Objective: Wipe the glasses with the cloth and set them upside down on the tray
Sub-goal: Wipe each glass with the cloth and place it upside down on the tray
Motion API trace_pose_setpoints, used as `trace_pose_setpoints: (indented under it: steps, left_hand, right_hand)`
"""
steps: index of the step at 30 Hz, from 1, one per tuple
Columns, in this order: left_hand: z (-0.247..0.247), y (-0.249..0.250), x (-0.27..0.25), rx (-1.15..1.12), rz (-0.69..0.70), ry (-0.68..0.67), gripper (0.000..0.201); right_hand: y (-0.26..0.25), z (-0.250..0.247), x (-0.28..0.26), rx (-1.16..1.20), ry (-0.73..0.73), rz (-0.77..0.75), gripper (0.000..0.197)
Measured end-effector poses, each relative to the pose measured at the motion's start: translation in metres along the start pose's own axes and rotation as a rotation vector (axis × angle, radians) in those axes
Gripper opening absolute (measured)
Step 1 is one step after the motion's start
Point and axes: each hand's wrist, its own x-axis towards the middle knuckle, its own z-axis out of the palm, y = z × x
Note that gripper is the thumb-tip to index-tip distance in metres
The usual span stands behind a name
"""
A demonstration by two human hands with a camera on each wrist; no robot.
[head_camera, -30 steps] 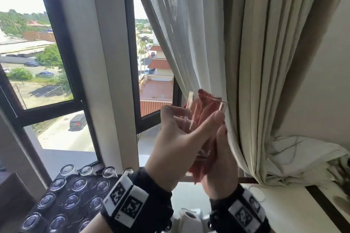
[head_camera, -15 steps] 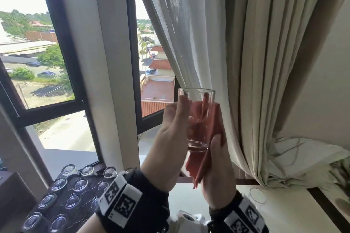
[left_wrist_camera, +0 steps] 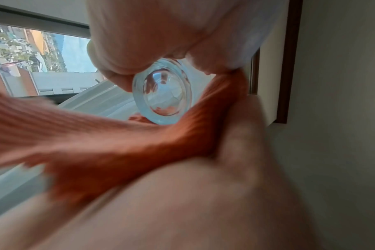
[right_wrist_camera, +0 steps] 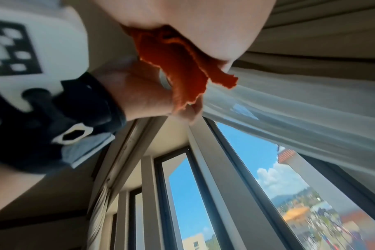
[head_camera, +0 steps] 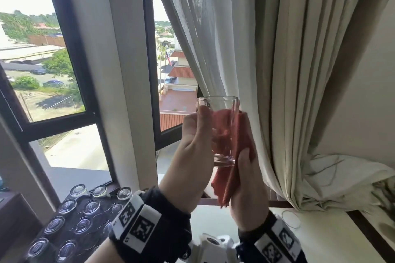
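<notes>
The left hand (head_camera: pixel 192 156) grips a clear glass (head_camera: pixel 220 130), holding it upright, mouth up, in front of the curtain (head_camera: pixel 277 70) by the window. The right hand (head_camera: pixel 248 190) clasps a red cloth (head_camera: pixel 239 134) against the glass's right side. Lower left, a dark tray (head_camera: pixel 70 220) carries rows of upturned glasses (head_camera: pixel 66 206).

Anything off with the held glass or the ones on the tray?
Nothing stands out. Left hand holds the glass upright, unbroken; right hand presses the red cloth against it. Tray glasses sit upside down in rows.
</notes>
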Motion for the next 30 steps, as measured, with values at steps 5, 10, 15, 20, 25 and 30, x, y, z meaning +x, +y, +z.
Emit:
trace_pose_setpoints:
  steps: [5,10,15,20,25,30]
  left_hand:
    - [0.011,-0.005,0.002,0.011,-0.059,0.046,0.074]
    - [-0.005,0.009,0.014,-0.189,-0.079,0.056,0.107]
    - [0.005,0.016,0.0,0.085,-0.037,-0.016,0.079]
    - [0.013,0.0,-0.013,0.04,-0.022,-0.063,0.058]
    - [0.009,-0.007,-0.008,-0.045,-0.102,-0.034,0.072]
    - [-0.004,0.0,0.004,-0.092,-0.048,0.01,0.061]
  right_hand:
    - [-0.022,0.003,0.012,-0.084,0.011,-0.373,0.038]
    - [-0.007,0.018,-0.011,-0.071,-0.18,-0.508,0.049]
    - [0.005,0.006,-0.01,0.176,-0.075,-0.136,0.058]
    - [-0.024,-0.006,0.027,0.185,0.117,-0.093,0.079]
    - [-0.039,-0.001,0.02,-0.106,-0.015,-0.536,0.057]
    - [0.002,0.004,-0.007,-0.135,-0.11,-0.466,0.054]
